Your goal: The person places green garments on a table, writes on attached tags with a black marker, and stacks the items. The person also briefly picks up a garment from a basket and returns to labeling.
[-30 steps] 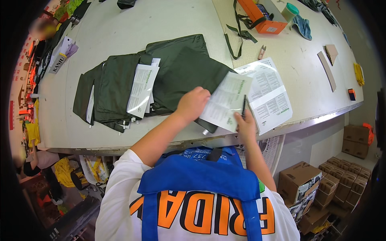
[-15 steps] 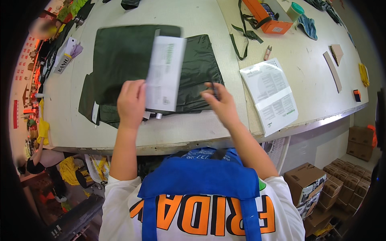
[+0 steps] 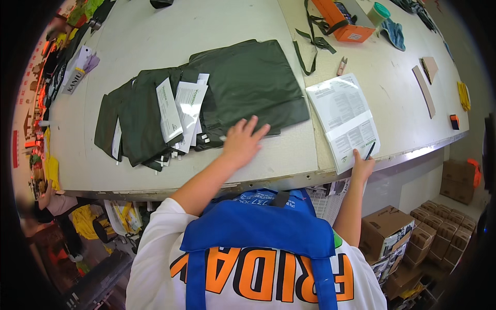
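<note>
Dark green folded fabric pieces (image 3: pixel 248 77) lie overlapped in a row across the table, with white printed slips (image 3: pixel 190 101) on those toward the left. My left hand (image 3: pixel 244 140) is open, its fingers spread flat on the near edge of the rightmost green piece. To the right lies a stack of white printed sheets (image 3: pixel 345 121) with a pale band across it. My right hand (image 3: pixel 362 166) touches the stack's near right corner with a finger along its edge. A thin black pen-like tool (image 3: pixel 370 150) sticks up from that hand, its lower part hidden.
An orange box (image 3: pixel 354 33), black straps (image 3: pixel 312 41), a green-lidded tub (image 3: pixel 380 13) and a blue cloth (image 3: pixel 393 35) are at the back right. Small snips (image 3: pixel 342 66) lie behind the sheets. Cardboard boxes (image 3: pixel 387 232) stand below the table's right side.
The lifted green piece with its white slip now lies among the others at left. My left hand moved right onto another green piece; my right hand moved right to the sheets with the black tool.
</note>
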